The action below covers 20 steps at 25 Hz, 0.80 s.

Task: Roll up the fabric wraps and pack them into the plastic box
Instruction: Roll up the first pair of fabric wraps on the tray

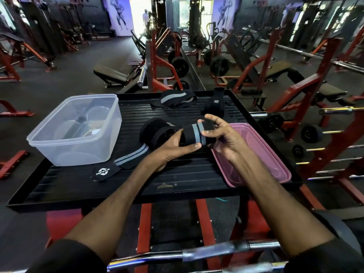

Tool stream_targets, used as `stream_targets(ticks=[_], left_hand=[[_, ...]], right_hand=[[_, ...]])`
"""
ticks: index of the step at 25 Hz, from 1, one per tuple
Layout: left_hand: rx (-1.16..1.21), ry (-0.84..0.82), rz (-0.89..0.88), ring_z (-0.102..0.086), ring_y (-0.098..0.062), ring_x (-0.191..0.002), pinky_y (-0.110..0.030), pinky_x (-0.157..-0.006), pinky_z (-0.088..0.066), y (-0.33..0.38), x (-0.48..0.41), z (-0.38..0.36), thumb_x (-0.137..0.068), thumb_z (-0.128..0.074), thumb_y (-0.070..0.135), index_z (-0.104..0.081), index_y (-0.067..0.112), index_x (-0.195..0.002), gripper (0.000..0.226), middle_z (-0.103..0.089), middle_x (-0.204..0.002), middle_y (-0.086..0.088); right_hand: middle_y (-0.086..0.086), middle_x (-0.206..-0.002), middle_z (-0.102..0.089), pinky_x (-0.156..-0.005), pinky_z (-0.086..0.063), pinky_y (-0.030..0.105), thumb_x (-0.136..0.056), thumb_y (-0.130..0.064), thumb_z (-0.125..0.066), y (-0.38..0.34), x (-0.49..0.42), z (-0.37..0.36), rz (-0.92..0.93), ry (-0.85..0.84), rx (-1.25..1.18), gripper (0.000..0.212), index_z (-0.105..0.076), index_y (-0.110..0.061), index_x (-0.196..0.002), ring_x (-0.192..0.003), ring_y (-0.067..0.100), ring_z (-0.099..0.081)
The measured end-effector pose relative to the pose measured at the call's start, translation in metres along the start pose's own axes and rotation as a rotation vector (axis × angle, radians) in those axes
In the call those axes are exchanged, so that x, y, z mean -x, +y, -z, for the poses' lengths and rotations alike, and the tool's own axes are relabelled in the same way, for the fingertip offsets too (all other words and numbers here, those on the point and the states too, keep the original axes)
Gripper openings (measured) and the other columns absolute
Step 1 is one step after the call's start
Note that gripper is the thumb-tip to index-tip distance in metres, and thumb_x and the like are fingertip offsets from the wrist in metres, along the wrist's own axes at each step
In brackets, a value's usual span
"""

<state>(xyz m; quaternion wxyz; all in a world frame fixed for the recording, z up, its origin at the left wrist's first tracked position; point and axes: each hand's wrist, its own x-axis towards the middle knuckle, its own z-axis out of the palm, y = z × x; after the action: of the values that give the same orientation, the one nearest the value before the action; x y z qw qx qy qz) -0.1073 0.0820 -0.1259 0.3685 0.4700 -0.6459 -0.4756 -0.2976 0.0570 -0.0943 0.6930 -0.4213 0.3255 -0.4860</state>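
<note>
Both hands hold a black fabric wrap with grey stripes (194,133), rolled into a tight cylinder above the black platform (177,180). My left hand (173,148) grips its left end from below; my right hand (220,134) clasps its right end, fingers over the top. Its loose tail (134,154) trails down-left to a logo tab (103,172). A loosely coiled black wrap (155,131) lies just left of the roll. The clear plastic box (76,131) stands on the platform's left, holding no wraps.
A pink lid (262,154) lies on the platform's right side under my right forearm. Two more wraps lie at the far edge: a striped one (175,98) and a black one (214,106). A chrome bar (197,253) crosses below. Gym machines surround.
</note>
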Motion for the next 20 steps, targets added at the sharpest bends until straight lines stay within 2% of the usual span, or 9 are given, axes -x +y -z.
stream_targets(ticks=[2, 4, 6, 9, 11, 13, 15, 17, 20], left_hand=[[0.111, -0.011, 0.019, -0.059, -0.003, -0.125, -0.027, -0.104, -0.050, 0.000, 0.000, 0.000, -0.086, -0.079, 0.032, -0.046, 0.030, -0.144, 0.066, -0.060, -0.136, 0.015], [0.160, 0.088, -0.005, -0.057, -0.013, -0.129, -0.037, -0.104, -0.053, 0.004, 0.000, -0.007, -0.080, -0.083, 0.035, -0.050, 0.030, -0.140, 0.069, -0.054, -0.143, 0.008], [0.043, 0.240, -0.143, -0.051, -0.011, -0.133, -0.035, -0.111, -0.045, 0.005, 0.000, -0.013, -0.075, -0.087, 0.032, -0.054, 0.028, -0.136, 0.069, -0.054, -0.143, 0.006], [-0.122, 0.318, -0.283, -0.048, -0.005, -0.136, -0.026, -0.115, -0.036, 0.007, 0.002, -0.010, -0.075, -0.088, 0.027, -0.054, 0.027, -0.138, 0.072, -0.056, -0.142, 0.009], [-0.263, 0.304, -0.333, -0.047, 0.003, -0.134, -0.017, -0.113, -0.034, 0.010, 0.006, -0.001, -0.073, -0.089, 0.030, -0.053, 0.025, -0.141, 0.077, -0.055, -0.143, 0.010], [-0.408, 0.251, -0.388, -0.047, 0.012, -0.129, -0.012, -0.111, -0.034, 0.011, 0.010, 0.008, -0.072, -0.089, 0.035, -0.052, 0.020, -0.144, 0.082, -0.055, -0.142, 0.011], [-0.558, 0.148, -0.432, -0.052, 0.007, -0.129, -0.022, -0.111, -0.041, 0.010, 0.012, 0.016, -0.072, -0.087, 0.044, -0.050, 0.021, -0.146, 0.086, -0.058, -0.141, 0.009], [-0.768, 0.041, -0.448, -0.057, -0.005, -0.128, -0.031, -0.106, -0.047, 0.011, 0.014, 0.020, -0.075, -0.080, 0.054, -0.046, 0.025, -0.149, 0.086, -0.061, -0.141, 0.008], [-0.965, -0.010, -0.480, -0.061, -0.013, -0.122, -0.032, -0.097, -0.050, 0.010, 0.019, 0.021, -0.078, -0.072, 0.063, -0.043, 0.023, -0.151, 0.088, -0.064, -0.138, 0.004]], right_hand=[[0.001, -0.106, -0.072, -0.072, -0.057, 0.031, -0.069, 0.029, -0.054, 0.003, 0.000, 0.002, 0.112, -0.027, 0.032, 0.056, -0.067, -0.016, -0.098, -0.093, 0.015, -0.069], [0.005, -0.113, -0.070, -0.066, -0.059, 0.029, -0.058, 0.034, -0.051, 0.009, -0.001, 0.003, 0.185, -0.048, 0.138, 0.066, -0.071, -0.017, -0.095, -0.096, 0.014, -0.069], [0.005, -0.119, -0.067, -0.065, -0.058, 0.028, -0.053, 0.034, -0.049, 0.010, -0.004, 0.006, 0.187, -0.106, 0.170, 0.075, -0.070, -0.016, -0.105, -0.103, 0.016, -0.066], [0.007, -0.118, -0.065, -0.080, -0.056, 0.037, -0.064, 0.023, -0.058, 0.001, -0.004, 0.016, 0.006, -0.233, 0.057, 0.077, -0.060, -0.020, -0.128, -0.099, 0.020, -0.066], [0.003, -0.113, -0.068, -0.087, -0.051, 0.037, -0.072, 0.007, -0.070, -0.009, -0.002, 0.020, -0.074, -0.277, 0.272, 0.068, -0.060, -0.025, -0.131, -0.098, 0.017, -0.066], [-0.002, -0.112, -0.069, -0.089, -0.050, 0.029, -0.073, 0.001, -0.080, -0.016, 0.001, 0.017, -0.081, -0.306, 0.618, 0.062, -0.061, -0.022, -0.127, -0.103, 0.013, -0.065], [-0.002, -0.113, -0.067, -0.084, -0.051, 0.020, -0.072, 0.003, -0.083, -0.020, 0.004, 0.011, -0.105, -0.321, 0.824, 0.062, -0.058, -0.015, -0.126, -0.104, 0.008, -0.064], [0.003, -0.117, -0.062, -0.089, -0.053, 0.024, -0.071, 0.003, -0.084, -0.021, 0.005, 0.007, -0.152, -0.388, 0.995, 0.066, -0.051, -0.011, -0.127, -0.109, 0.012, -0.062], [0.006, -0.118, -0.057, -0.099, -0.050, 0.037, -0.070, -0.003, -0.087, -0.015, 0.000, 0.003, -0.220, -0.459, 1.155, 0.065, -0.046, -0.016, -0.120, -0.118, 0.022, -0.058]])
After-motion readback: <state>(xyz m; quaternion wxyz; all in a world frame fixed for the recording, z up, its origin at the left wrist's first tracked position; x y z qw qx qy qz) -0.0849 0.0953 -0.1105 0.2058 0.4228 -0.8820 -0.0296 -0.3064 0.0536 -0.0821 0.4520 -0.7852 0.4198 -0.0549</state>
